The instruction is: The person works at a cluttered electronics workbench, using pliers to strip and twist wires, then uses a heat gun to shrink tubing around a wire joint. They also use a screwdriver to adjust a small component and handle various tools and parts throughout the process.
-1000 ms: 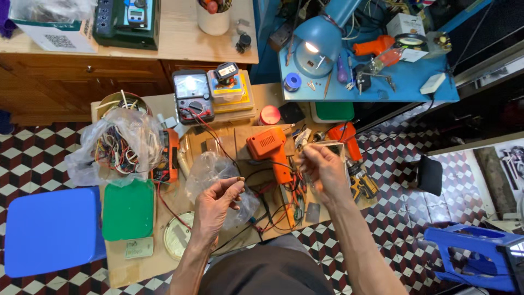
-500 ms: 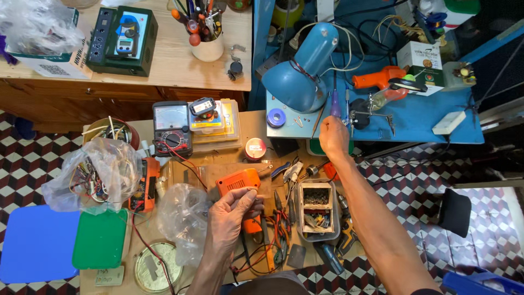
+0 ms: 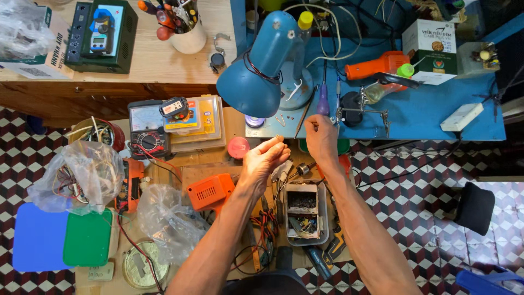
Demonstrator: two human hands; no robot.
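My left hand (image 3: 263,161) is raised above the cluttered low table, fingers pinched on a tiny brownish part (image 3: 279,138) at its fingertips. My right hand (image 3: 321,140) reaches toward the blue bench edge, fingertips pinched just below a purple-handled screwdriver (image 3: 323,102); what it pinches is too small to tell. A blue desk lamp (image 3: 256,82) stands lit just above both hands. Below my hands sit an orange tool (image 3: 210,191) and a grey tray of small parts (image 3: 304,214).
A multimeter (image 3: 146,129), yellow component boxes (image 3: 199,123), clear bags of wires (image 3: 76,175), a red round lid (image 3: 238,147), a cup of screwdrivers (image 3: 185,27), an orange glue gun (image 3: 376,65) and a helping-hand clamp (image 3: 360,109) crowd the surfaces. A blue stool (image 3: 38,246) stands left.
The view has tilted up toward the blue bench. My left hand rose from the orange tool to beside the right hand, which stayed at the bench edge near the screwdriver.
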